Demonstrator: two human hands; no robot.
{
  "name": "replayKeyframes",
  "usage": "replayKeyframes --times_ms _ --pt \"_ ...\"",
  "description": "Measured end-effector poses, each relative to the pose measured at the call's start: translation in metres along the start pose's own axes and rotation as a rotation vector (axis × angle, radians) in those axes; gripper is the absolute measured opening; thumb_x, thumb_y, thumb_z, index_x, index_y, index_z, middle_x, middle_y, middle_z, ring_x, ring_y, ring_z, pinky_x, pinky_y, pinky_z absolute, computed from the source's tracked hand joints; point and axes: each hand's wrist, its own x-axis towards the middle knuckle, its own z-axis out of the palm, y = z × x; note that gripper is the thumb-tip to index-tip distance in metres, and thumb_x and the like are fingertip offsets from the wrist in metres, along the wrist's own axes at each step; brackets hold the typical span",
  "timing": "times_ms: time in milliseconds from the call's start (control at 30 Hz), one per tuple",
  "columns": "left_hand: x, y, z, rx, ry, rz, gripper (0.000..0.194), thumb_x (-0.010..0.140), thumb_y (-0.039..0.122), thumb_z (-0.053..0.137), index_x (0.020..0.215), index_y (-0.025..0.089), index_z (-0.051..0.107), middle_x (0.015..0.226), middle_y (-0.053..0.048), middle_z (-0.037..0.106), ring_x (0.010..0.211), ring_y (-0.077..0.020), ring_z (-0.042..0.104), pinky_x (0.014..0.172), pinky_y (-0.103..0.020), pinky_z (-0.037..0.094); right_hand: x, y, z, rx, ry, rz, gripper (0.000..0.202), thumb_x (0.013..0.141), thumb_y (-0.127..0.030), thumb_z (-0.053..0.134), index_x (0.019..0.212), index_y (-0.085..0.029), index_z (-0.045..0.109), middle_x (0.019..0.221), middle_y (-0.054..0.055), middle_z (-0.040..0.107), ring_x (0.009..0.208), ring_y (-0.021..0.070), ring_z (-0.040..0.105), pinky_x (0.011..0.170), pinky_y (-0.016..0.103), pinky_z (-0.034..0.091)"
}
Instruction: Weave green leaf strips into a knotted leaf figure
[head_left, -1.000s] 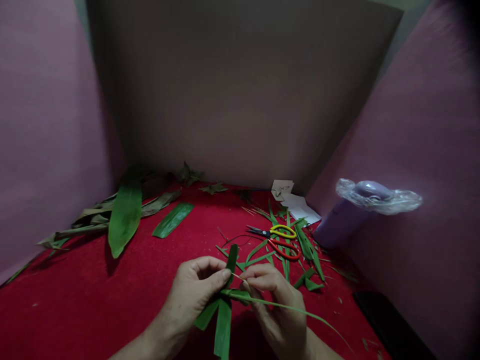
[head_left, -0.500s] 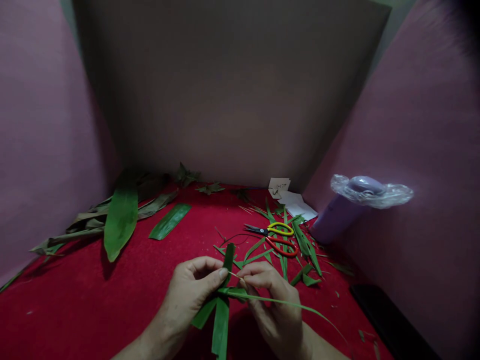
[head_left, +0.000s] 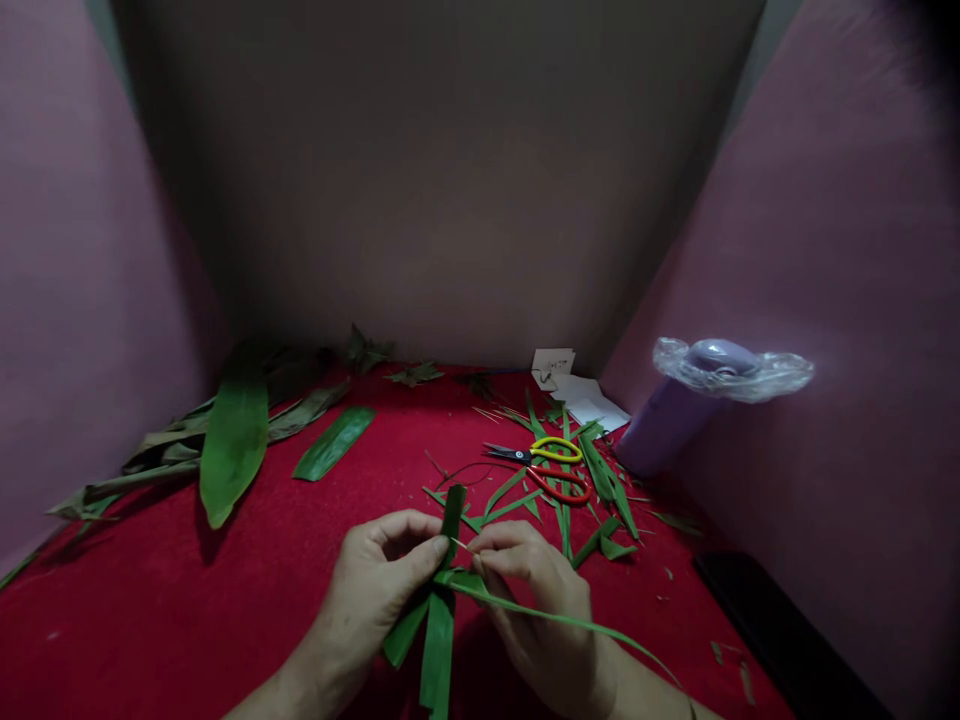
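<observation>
My left hand (head_left: 371, 580) pinches a bundle of crossed green leaf strips (head_left: 438, 655) between thumb and fingers. One strip stands up beyond the thumb and others hang down toward me. From the bundle a long thin green tail curves right, passing across my right hand (head_left: 536, 590). That hand's thumb and forefinger grip a thin pale stick (head_left: 462, 546), whose far end meets the leaf beside my left thumb. Whether its tip has gone into the leaf I cannot tell. Scissors (head_left: 536, 455) with one yellow and one red handle lie just beyond my hands.
Green leaf scraps (head_left: 607, 480) surround the scissors. A broad green leaf (head_left: 234, 440) rests on dried leaves at left, near a cut leaf piece (head_left: 334, 443). White papers (head_left: 589, 402), a purple bottle (head_left: 667, 425) with clear plastic, and a black flat object (head_left: 780, 630) are at right.
The whole view has shifted slightly, with the surroundings moving a little left. Both hands keep their grips on the leaf strips and stick, and the long tail hangs slightly lower.
</observation>
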Motion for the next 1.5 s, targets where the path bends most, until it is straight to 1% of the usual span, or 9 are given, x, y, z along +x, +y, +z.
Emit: replayKeyframes --times_ms 133,367,667,800,933,1133,1233,1400,1500 --pt "0.0004 -0.0024 0.0004 0.011 -0.004 0.026 0.009 0.063 0.022 0.073 0.067 0.014 0.072 0.057 0.001 0.067 0.052 -0.0104 0.056 0.05 -0.019 0.043 -0.0016 0.0017 0.0023 -0.003 0.018 -0.012 0.022 0.08 -0.002 0.055 0.093 -0.019 0.054 0.085 0.006 0.063 0.077 0.0169 0.062 0.065 0.027 0.05" --pt "-0.0014 -0.0045 0.0002 -0.055 0.025 -0.024 0.01 0.059 0.022 0.076 0.065 0.015 0.072 0.055 0.001 0.068 0.051 -0.0105 0.057 0.05 -0.019 0.044 -0.0017 0.0028 0.0022 -0.017 0.02 -0.004 0.022 0.08 -0.002 0.055 0.093 -0.019 0.054 0.086 0.005 0.063 0.078 0.016 0.062 0.066 0.027 0.05" --pt "-0.0033 -0.0031 0.0015 0.043 0.026 0.043 0.007 0.063 0.022 0.072 0.066 0.016 0.071 0.056 0.002 0.065 0.051 -0.0108 0.056 0.049 -0.019 0.043 -0.0043 0.0031 0.003 -0.067 -0.013 -0.029 0.02 0.08 -0.004 0.056 0.094 -0.018 0.054 0.088 0.005 0.063 0.078 0.0146 0.061 0.068 0.025 0.049" --pt "-0.0052 -0.0022 0.0032 0.143 0.049 0.142 0.004 0.065 0.02 0.069 0.065 0.017 0.07 0.059 0.002 0.063 0.055 -0.0117 0.055 0.051 -0.02 0.043 -0.0044 0.004 0.0026 -0.112 -0.019 -0.082 0.022 0.08 -0.003 0.057 0.097 -0.017 0.053 0.088 0.005 0.063 0.079 0.0154 0.06 0.068 0.026 0.049" --pt "-0.0061 -0.0005 0.0045 0.231 0.074 0.248 0.004 0.066 0.019 0.066 0.063 0.016 0.069 0.063 0.001 0.062 0.061 -0.0137 0.055 0.054 -0.021 0.043 -0.005 0.0059 0.0038 -0.119 -0.02 -0.088 0.019 0.08 -0.003 0.056 0.094 -0.016 0.053 0.086 0.006 0.063 0.077 0.0153 0.06 0.066 0.026 0.049" --pt "-0.0066 0.0035 0.0062 0.274 0.078 0.214 0.007 0.066 0.022 0.066 0.064 0.016 0.068 0.062 0.0 0.061 0.058 -0.0148 0.054 0.051 -0.022 0.042 -0.0071 0.0056 0.0037 -0.156 -0.011 -0.07 0.011 0.084 -0.008 0.054 0.09 -0.018 0.053 0.084 0.004 0.062 0.078 0.0148 0.061 0.069 0.025 0.051" --pt "-0.0075 0.0053 0.0076 0.277 0.071 0.198 0.008 0.066 0.023 0.066 0.063 0.016 0.068 0.062 -0.001 0.061 0.057 -0.0152 0.054 0.051 -0.023 0.042 -0.0067 0.0051 0.0029 -0.158 -0.02 -0.056 0.012 0.083 -0.008 0.054 0.088 -0.019 0.054 0.085 0.005 0.062 0.079 0.0158 0.061 0.069 0.027 0.052" --pt "-0.0087 0.0032 0.0069 0.276 0.062 0.182 0.008 0.067 0.023 0.066 0.064 0.015 0.068 0.062 -0.001 0.061 0.056 -0.0151 0.054 0.051 -0.023 0.042 -0.0046 0.0052 0.0027 -0.156 -0.022 -0.072 0.013 0.083 -0.007 0.053 0.086 -0.019 0.053 0.081 0.003 0.062 0.073 0.0142 0.06 0.065 0.025 0.05" --pt "-0.008 0.0016 0.006 0.265 0.062 0.183 0.008 0.066 0.022 0.065 0.065 0.015 0.068 0.062 -0.001 0.062 0.058 -0.0153 0.055 0.052 -0.023 0.042 -0.0036 0.0045 0.0016 -0.14 -0.051 -0.063 0.013 0.084 -0.007 0.052 0.088 -0.019 0.053 0.083 0.004 0.063 0.075 0.0148 0.06 0.066 0.025 0.05"
